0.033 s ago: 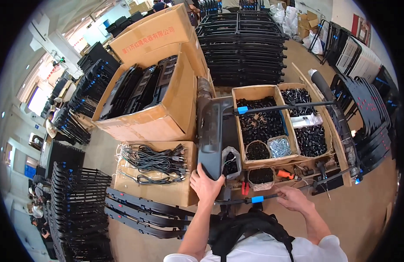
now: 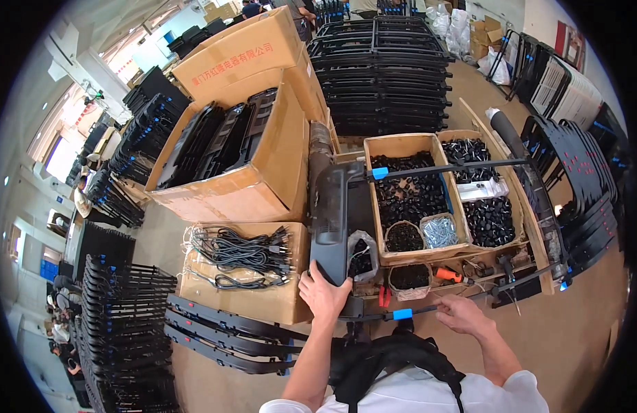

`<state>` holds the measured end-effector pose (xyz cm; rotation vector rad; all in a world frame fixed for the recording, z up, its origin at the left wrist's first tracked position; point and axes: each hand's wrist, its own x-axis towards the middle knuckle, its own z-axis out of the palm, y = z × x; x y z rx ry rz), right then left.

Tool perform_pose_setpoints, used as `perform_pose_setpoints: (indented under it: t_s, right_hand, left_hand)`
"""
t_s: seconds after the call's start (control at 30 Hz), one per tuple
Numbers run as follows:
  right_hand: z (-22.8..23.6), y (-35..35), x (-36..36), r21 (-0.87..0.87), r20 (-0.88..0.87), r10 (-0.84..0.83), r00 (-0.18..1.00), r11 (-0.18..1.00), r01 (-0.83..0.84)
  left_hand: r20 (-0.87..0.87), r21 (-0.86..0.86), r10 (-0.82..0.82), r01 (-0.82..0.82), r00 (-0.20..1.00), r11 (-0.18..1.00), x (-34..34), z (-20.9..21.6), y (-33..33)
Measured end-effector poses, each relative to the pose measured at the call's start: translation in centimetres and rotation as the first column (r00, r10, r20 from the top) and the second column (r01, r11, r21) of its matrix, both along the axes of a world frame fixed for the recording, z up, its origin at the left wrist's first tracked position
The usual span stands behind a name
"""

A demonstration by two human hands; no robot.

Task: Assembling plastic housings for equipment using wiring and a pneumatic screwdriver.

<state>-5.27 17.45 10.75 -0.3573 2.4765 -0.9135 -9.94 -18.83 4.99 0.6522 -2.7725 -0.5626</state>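
Note:
My left hand (image 2: 325, 296) grips the near end of a long black plastic housing (image 2: 330, 220), thumb on its right edge and fingers along the left. The housing sits at the left end of a black tubular frame (image 2: 435, 169), which spans the work surface and has blue tabs. My right hand (image 2: 464, 315) is closed, its fingertips curled at the frame's near bar (image 2: 373, 317). Whether they pinch the bar or a small part is hidden. A blue tab (image 2: 402, 314) wraps that bar between my hands.
Beyond the near bar lie cardboard trays (image 2: 415, 259) of black fittings, a basket (image 2: 409, 292) of small dark parts and an orange-handled tool (image 2: 449, 275). Power cords (image 2: 242, 255) rest on a carton at left. A large carton (image 2: 215, 199) holds black housings. Stacked frames (image 2: 380, 82) stand behind.
The black housing has slid slightly toward me, and the frame with its blue tabs has shifted a little left. Both hands keep nearly the same places.

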Motion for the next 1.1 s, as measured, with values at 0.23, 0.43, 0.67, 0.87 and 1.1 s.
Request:
perform_pose_setpoints:
  t_s: [0.23,0.43,0.67,0.87,1.1]
  right_hand:
    - [-4.0,7.1,1.8,-0.016,0.119,0.035,0.992,0.999,-0.033]
    - [-7.9,11.0,2.1,-0.048,0.164,0.032,0.986,0.999,-0.024]
    - [-18.1,12.3,2.9,-0.077,0.369,-0.106,0.923,0.987,0.144]
    - [-31.5,9.6,1.5,-0.365,0.714,-0.490,0.501,0.350,0.863]
    - [-33.3,4.6,-6.0,-0.201,0.901,-0.435,-0.012,-0.441,0.875]
  left_hand:
    - [0.039,-0.120,0.085,-0.079,0.996,0.990,0.7,-4.1,4.9]
    - [0.116,-0.126,0.088,-0.074,0.989,0.989,1.3,-4.5,5.1]
    - [0.070,-0.197,0.025,-0.011,0.997,0.980,1.1,-5.0,4.8]
    - [0.145,-0.138,0.036,-0.016,0.989,0.990,0.5,-4.6,4.7]
    - [0.130,0.230,-0.526,0.490,0.841,0.841,-4.5,-1.1,11.5]
